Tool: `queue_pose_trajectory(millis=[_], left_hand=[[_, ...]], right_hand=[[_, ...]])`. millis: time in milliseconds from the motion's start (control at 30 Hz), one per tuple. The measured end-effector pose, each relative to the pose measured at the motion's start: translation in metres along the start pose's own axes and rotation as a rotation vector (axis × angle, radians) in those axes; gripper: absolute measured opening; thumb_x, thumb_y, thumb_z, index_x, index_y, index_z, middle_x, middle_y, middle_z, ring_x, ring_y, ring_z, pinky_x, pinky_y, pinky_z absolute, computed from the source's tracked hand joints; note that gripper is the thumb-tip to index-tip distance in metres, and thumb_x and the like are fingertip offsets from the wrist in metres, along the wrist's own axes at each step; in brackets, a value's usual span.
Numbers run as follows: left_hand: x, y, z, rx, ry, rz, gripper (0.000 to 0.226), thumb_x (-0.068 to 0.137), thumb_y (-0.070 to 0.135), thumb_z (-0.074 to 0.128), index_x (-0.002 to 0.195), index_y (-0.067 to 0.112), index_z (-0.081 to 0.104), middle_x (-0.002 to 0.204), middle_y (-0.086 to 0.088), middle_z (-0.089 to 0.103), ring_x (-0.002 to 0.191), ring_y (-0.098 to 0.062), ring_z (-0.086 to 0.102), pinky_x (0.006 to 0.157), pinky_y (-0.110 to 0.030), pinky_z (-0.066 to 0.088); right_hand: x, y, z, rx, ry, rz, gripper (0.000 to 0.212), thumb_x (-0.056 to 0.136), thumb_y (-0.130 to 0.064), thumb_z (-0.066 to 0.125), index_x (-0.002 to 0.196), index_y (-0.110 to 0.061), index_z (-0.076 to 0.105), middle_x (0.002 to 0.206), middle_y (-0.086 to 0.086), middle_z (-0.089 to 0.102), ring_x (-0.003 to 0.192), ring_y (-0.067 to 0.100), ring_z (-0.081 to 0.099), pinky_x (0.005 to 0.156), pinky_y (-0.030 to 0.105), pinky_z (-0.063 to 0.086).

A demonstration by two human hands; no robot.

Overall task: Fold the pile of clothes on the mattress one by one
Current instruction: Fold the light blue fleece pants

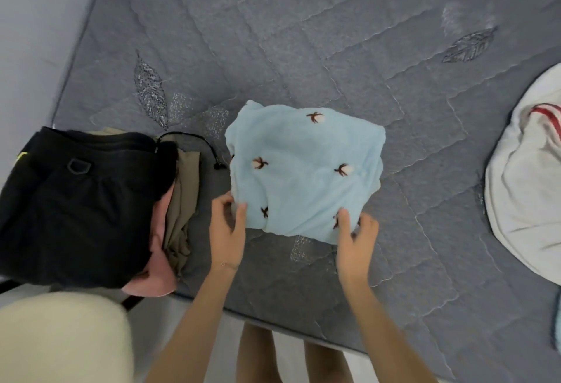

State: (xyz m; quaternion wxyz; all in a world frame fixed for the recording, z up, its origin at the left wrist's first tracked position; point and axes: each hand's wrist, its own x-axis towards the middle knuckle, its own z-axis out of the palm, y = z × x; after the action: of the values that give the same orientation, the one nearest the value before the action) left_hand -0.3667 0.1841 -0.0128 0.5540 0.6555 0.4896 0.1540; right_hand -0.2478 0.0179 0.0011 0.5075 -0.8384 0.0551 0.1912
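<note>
The job looks roughly midway. At the left edge of the grey quilted mattress [303, 33] sits a stack that reads as finished work: a black garment [76, 206] on top, heavy and matte, with a small ring on a strap, then an olive piece [185, 188] and a pink one [158, 270] showing only as thin layered edges beneath it. A thin black cord [209, 146] loops out from that stack. The piece in hand is the light blue garment [303, 170], which lies flat on the mattress near its front edge, just right of the stack, already reduced to a rough, rounded square. It looks soft and fleecy, thick enough to puff at the folds, and is dotted with small brown-and-white stitched motifs. The left hand [227, 234] pinches its near left corner, thumb on top, and the right hand [356, 243] grips the near right corner the same way. It seems to need one more fold or a tidy before joining the stack. Well apart at the right edge lies a crumpled white cloth [525, 194] with red stripes, thin and creased, clearly not yet folded; how much more lies beyond the frame cannot be told.
</note>
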Motion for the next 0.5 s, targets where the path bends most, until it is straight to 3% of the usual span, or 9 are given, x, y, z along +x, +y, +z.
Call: queue_pose_trajectory(millis=[100,167,233,300,367,433,500], left_hand=[[-0.011,-0.003,0.002,0.023,-0.003,0.044,0.013,0.094,0.019,0.058,0.103,0.027,0.052,0.13,0.009,0.052,0.12,-0.001,0.05,0.096,-0.014,0.043],[-0.013,-0.003,0.005,0.072,0.001,0.047,0.011,0.095,0.013,0.056,0.093,0.022,0.053,0.133,0.004,0.053,0.121,-0.01,0.051,0.098,-0.021,0.044],[-0.013,0.005,0.005,0.049,0.064,0.026,0.02,0.098,0.008,0.051,0.084,0.022,0.049,0.132,-0.004,0.056,0.115,-0.015,0.057,0.095,-0.026,0.048],[-0.01,0.013,0.0,-0.021,0.159,0.059,0.026,0.099,0.006,0.046,0.083,0.027,0.046,0.128,-0.007,0.057,0.113,-0.006,0.058,0.09,-0.015,0.047],[-0.008,0.017,-0.004,-0.045,0.203,0.109,0.027,0.101,0.007,0.043,0.086,0.03,0.045,0.125,-0.011,0.058,0.113,0.003,0.056,0.088,-0.008,0.043],[-0.007,0.012,-0.001,-0.049,0.177,0.02,0.024,0.101,0.006,0.043,0.085,0.024,0.046,0.125,-0.013,0.058,0.117,-0.005,0.055,0.089,-0.011,0.043],[-0.006,0.004,0.004,-0.024,0.127,-0.141,0.016,0.099,0.004,0.043,0.087,0.012,0.046,0.124,-0.014,0.058,0.124,-0.022,0.051,0.094,-0.023,0.044]], right_hand=[[-0.009,0.004,0.005,0.017,0.005,-0.019,0.024,0.096,-0.034,0.053,0.095,-0.01,0.057,0.097,0.005,0.054,0.093,0.021,0.051,0.078,0.032,0.042],[-0.01,0.001,0.003,0.023,0.05,0.004,0.018,0.099,-0.025,0.052,0.096,-0.011,0.062,0.096,0.002,0.061,0.094,0.018,0.057,0.082,0.033,0.048],[-0.007,-0.001,-0.003,0.041,0.087,0.031,0.019,0.1,-0.023,0.051,0.085,-0.019,0.062,0.081,-0.016,0.062,0.078,0.003,0.057,0.073,0.022,0.047],[-0.003,-0.002,-0.01,0.068,0.127,0.017,0.03,0.1,-0.022,0.05,0.071,-0.025,0.055,0.063,-0.021,0.056,0.06,-0.005,0.048,0.058,0.01,0.038],[0.002,-0.002,-0.014,0.128,0.175,0.009,0.034,0.1,-0.02,0.051,0.066,-0.026,0.052,0.058,-0.02,0.053,0.056,-0.006,0.043,0.053,0.008,0.034],[0.007,0.0,-0.013,0.161,0.173,0.082,0.033,0.099,-0.019,0.051,0.067,-0.022,0.054,0.06,-0.017,0.052,0.057,-0.005,0.044,0.058,0.013,0.037],[0.012,0.002,-0.008,0.133,0.102,0.179,0.024,0.097,-0.014,0.053,0.074,-0.015,0.057,0.072,-0.007,0.057,0.065,0.0,0.05,0.068,0.025,0.041]])
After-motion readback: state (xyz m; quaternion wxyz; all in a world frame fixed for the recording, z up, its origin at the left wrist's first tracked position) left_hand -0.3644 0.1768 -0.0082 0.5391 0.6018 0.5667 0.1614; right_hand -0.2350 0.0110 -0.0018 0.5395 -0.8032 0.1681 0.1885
